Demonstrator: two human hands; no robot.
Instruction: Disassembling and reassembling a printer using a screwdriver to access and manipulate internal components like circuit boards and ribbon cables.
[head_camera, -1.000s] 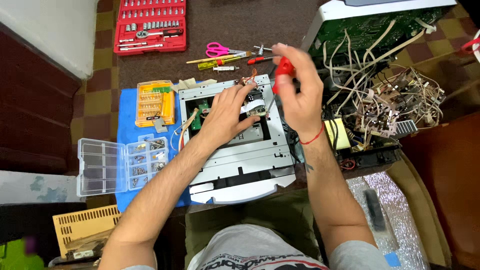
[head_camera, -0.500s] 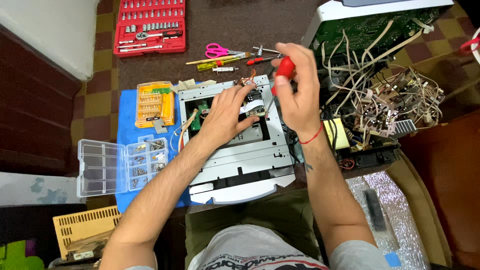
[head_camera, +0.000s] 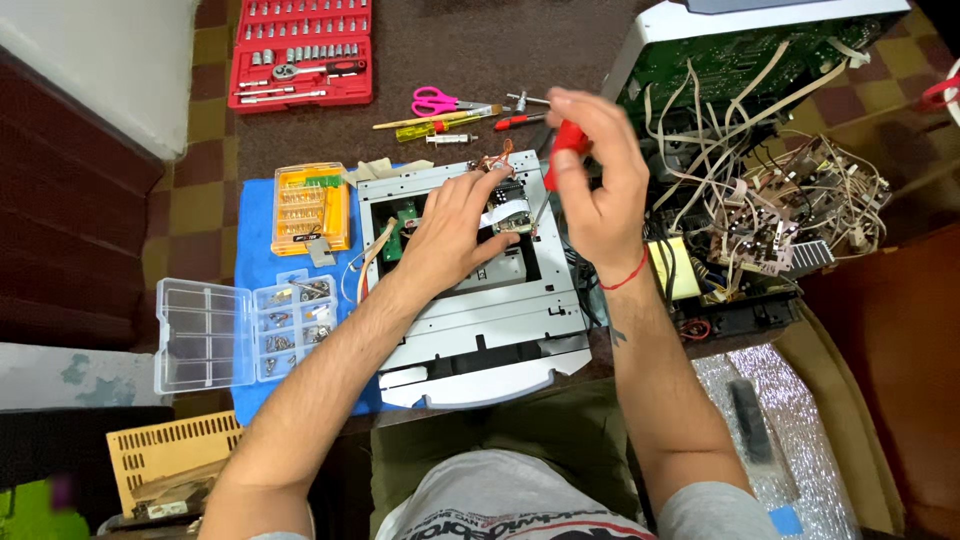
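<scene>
A grey metal disc-drive chassis (head_camera: 500, 320) lies on the floor in front of me. My left hand (head_camera: 455, 230) rests flat on its open middle, fingers spread over the small mechanism (head_camera: 510, 212) inside. My right hand (head_camera: 590, 170) is closed around a red-handled screwdriver (head_camera: 562, 150), whose thin shaft slants down to the mechanism by my left fingertips. A red cord circles my right wrist.
An opened device with a green circuit board (head_camera: 740, 70) and tangled wires (head_camera: 790, 210) sits right. A red socket set (head_camera: 302, 52), pink scissors (head_camera: 440, 100), yellow bit case (head_camera: 308, 208) and clear parts box (head_camera: 245, 325) on a blue mat (head_camera: 258, 230) lie left and above.
My right hand has turned slightly on the screwdriver handle and shifted a little. The left hand stays on the chassis.
</scene>
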